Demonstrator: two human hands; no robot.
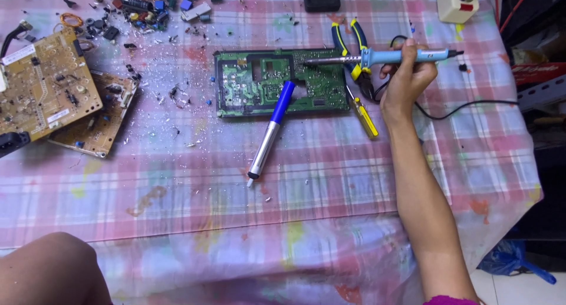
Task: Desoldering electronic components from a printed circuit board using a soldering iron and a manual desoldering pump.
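Observation:
My right hand (408,75) grips a blue-handled soldering iron (389,57), held level with its metal tip over the upper right part of a green circuit board (236,84). A blue and silver desoldering pump (271,131) lies slanted, its blue end resting on the board's lower edge and its tip pointing toward me. My left hand is out of sight; only a bare knee (50,269) shows at the lower left.
Two tan circuit boards (44,84) lie stacked at the left. Loose electronic parts (141,10) are scattered at the top. Yellow-and-blue pliers (348,36) and a yellow screwdriver (367,119) sit right of the green board. A white power strip (457,4) stands top right on the plaid tablecloth (330,175).

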